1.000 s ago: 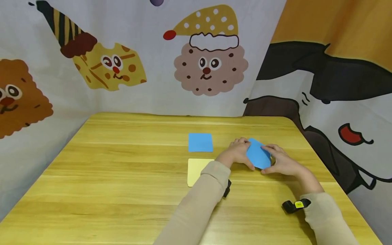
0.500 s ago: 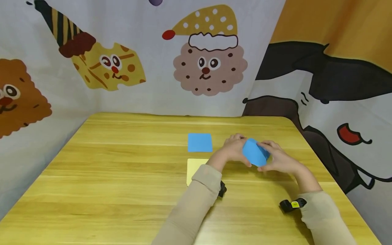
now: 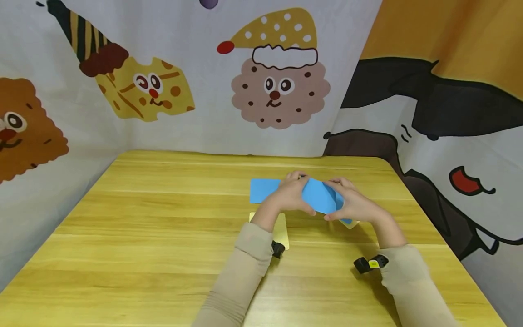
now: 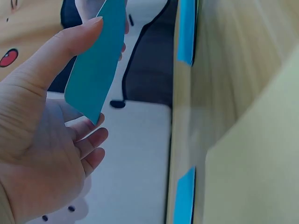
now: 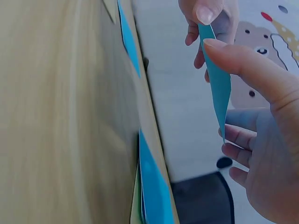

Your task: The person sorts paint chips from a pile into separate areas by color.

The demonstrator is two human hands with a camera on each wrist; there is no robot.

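Observation:
Both hands hold one blue paper card (image 3: pixel 318 196), raised and tilted above the table's right half. My left hand (image 3: pixel 288 193) pinches its left side, thumb on the near face and fingers behind, as the left wrist view shows. The opposite side is between the thumb and fingers of my right hand (image 3: pixel 356 202). Below the right hand, a stack of blue and yellow cards (image 3: pixel 350 224) shows partly. Another blue card (image 3: pixel 263 190) lies flat to the left, partly behind the left hand. A yellow card (image 3: pixel 281 231) lies nearer, partly covered by the left forearm.
The wooden table (image 3: pixel 143 227) stretches out to the left and front. A curtain (image 3: pixel 204 131) printed with cartoon figures hangs behind it. Black wrist cameras (image 3: pixel 369 263) sit at both sleeves.
Both hands have moved left and slightly away with the blue card, off the right-hand stack, whose corner now shows. The left forearm now covers a different part of the yellow card.

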